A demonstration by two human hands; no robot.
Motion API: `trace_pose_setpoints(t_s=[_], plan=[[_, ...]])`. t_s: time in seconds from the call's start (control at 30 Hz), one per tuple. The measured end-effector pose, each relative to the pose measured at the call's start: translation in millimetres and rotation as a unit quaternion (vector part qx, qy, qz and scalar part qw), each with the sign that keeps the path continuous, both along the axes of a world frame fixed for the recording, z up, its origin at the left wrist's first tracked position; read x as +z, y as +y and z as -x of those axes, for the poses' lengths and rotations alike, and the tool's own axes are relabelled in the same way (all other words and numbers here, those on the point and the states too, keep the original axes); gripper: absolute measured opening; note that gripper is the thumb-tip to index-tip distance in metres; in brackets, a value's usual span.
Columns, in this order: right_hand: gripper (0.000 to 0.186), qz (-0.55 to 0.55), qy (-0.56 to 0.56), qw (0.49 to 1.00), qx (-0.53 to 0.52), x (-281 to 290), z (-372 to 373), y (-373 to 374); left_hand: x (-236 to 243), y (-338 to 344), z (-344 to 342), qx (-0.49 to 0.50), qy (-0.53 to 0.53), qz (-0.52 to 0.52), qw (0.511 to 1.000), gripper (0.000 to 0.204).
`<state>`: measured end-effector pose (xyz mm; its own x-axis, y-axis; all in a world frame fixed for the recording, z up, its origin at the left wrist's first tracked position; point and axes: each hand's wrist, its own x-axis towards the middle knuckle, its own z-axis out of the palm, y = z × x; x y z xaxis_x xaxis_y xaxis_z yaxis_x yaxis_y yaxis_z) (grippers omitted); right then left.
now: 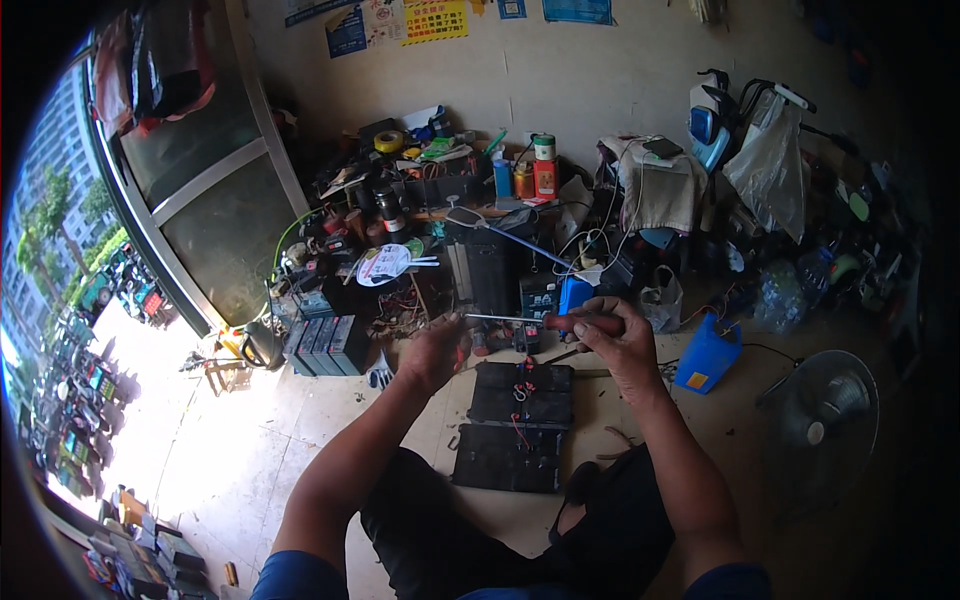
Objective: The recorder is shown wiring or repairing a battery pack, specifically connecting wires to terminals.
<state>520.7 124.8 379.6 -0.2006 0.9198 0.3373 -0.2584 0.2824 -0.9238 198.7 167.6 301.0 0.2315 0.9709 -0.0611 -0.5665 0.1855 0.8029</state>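
- Legs (430, 520) in dark trousers bend across the near middle.
- Two black batteries (505, 455) lie one behind the other on the floor (400, 440), with red wires on top.
- Pliers (618, 445) lie just to their right.
- Screwdriver (565, 322) is held level in the air over the far end of those batteries, its handle to the right.
- Right hand (615, 350) is closed around that handle.
- Left hand (435, 352) is curled, fingertips at the shaft's tip; whether they grip it, I cannot tell.
- Fan (825, 425) stands at right, a blue box (708, 355) beyond it.
- White glove (380, 372) lies left, beside a row of grey batteries (325, 345).
- Cluttered desk (430, 213), farther off, carries a red container (545, 175) and yellow tape (388, 141).
- Posters (435, 22) hang on the far wall (500, 75).
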Motion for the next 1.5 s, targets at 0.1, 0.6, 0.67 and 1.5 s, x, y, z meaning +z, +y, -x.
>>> trace_pose_setpoints(t_s=[0.1, 0.6, 0.67, 1.5], plan=[[0.02, 0.004, -0.004, 1.0, -0.009, -1, 2, -1, 30, -19, -25, 0.062, 0.036, 0.029, 0.997, 0.033], [0.021, 0.027, -0.008, 0.999, -0.02, -3, 4, 1, 24, -15, -16, 0.02, 0.02, 0.022, 0.999, 0.026], [0.021, 0.025, -0.006, 1.0, -0.016, -3, 5, 1, 23, -14, -15, 0.019, 0.015, 0.016, 1.0, 0.027], [0.026, -0.148, -0.162, 0.975, -0.026, -15, 8, 1, 3, -1, -11, 0.081, 0.054, 0.03, 0.995, 0.03]])
